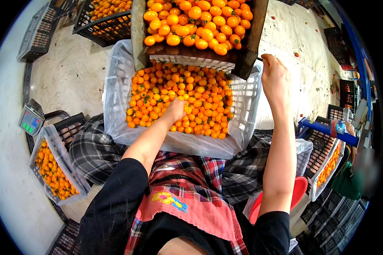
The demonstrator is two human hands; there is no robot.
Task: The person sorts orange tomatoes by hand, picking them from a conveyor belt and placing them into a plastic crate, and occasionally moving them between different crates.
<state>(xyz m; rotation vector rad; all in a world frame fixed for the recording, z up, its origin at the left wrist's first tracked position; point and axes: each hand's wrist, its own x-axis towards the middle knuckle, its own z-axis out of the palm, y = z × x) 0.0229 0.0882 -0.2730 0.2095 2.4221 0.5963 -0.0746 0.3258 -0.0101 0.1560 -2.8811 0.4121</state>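
Observation:
Orange cherry tomatoes fill the bottom of a crate lined with clear plastic film, which stands between my knees. My left hand reaches down onto these tomatoes, and its fingertips are hidden, so I cannot tell whether it grips one. Above the crate's far side is the lip of a tilted chute, heaped with larger-looking orange tomatoes. At the chute's right side my right hand has its fingers bent together by a small dark piece; whether it holds that piece is unclear.
A black crate of tomatoes stands at the far left. Left of my knee are a digital scale and a lined crate of tomatoes. A red basin and a blue-framed scale are on the right. Loose tomatoes dot the floor.

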